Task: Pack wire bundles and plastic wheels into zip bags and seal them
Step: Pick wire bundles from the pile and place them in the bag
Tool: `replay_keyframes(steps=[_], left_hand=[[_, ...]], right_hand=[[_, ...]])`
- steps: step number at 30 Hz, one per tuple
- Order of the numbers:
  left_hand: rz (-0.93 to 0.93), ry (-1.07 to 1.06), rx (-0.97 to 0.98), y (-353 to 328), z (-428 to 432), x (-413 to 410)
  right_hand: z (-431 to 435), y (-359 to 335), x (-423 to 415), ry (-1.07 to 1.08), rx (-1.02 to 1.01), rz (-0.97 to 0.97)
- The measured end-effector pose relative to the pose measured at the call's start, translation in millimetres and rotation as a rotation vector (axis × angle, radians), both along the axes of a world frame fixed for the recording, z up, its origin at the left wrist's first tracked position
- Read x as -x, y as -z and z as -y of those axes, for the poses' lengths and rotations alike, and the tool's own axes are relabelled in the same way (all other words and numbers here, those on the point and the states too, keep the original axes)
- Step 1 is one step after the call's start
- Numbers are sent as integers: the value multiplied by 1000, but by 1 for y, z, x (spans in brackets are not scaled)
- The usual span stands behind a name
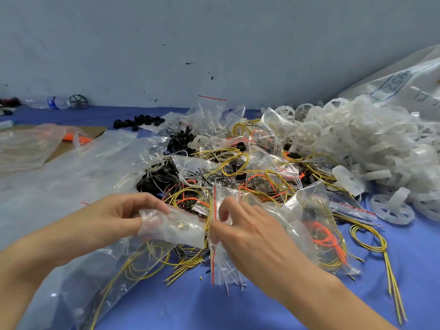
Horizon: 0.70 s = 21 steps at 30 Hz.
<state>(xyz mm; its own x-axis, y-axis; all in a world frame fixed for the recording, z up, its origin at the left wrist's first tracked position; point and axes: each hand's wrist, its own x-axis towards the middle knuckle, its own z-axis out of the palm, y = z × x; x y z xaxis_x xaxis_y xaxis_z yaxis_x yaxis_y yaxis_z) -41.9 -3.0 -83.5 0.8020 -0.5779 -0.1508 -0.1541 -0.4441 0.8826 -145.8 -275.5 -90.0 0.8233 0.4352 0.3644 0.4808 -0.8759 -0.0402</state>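
The zip bag (176, 228), held just above the wire heap (238, 167) on the tabletop (262, 310), lies long axis left to right, its red-striped mouth apparently toward the pinching right hand (252, 227), with the left hand (119, 217) keeping a clenched grip on the closed end, so stray loops from the heap could foul the seal.

Both hands (114, 217) (247, 225) pinch a clear zip bag (176, 227) above tangled wire bundles (238, 167).
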Motion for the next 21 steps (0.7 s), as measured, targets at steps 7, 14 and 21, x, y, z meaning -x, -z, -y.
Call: replay_keyframes(steps=[7, 14, 21], left_hand=[[14, 58, 119, -3, 47, 11], [-36, 103, 165, -5, 75, 8], [-94, 223, 114, -4, 127, 21]], right_hand=[[6, -8, -1, 56, -240, -5], [8, -9, 1, 31, -334, 33], [3, -12, 5, 11, -337, 10]])
